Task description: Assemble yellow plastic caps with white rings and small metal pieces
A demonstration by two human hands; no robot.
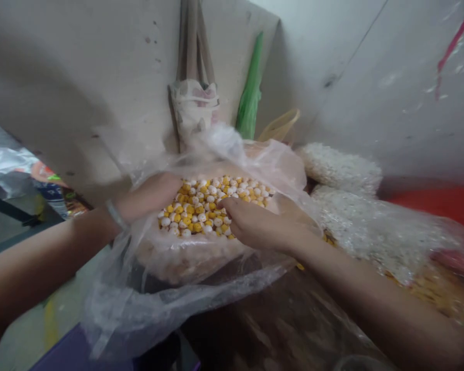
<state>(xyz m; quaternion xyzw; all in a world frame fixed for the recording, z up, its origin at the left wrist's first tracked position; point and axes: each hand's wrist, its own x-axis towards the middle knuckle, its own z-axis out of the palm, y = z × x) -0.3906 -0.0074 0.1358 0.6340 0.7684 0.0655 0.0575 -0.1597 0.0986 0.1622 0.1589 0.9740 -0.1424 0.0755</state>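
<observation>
An open clear plastic bag (139, 309) holds a heap of small round yellow and white pieces (201, 206). My left hand (164, 188) reaches into the bag at the heap's left edge; its fingers are hidden by the pieces and blur. Over the right part of the heap lies my right hand (251, 219), palm down, with its thumb and a finger showing near the pieces. Whether it holds any of them is too unclear to tell. A pale bracelet (117, 215) circles my left wrist.
Clear bags of white pieces (340, 170) and a red thing (441, 203) are at the right. Behind, a cloth bag (197, 111) and green plastic (250, 93) hang by the wall. A purple edge (73, 353) shows at the lower left.
</observation>
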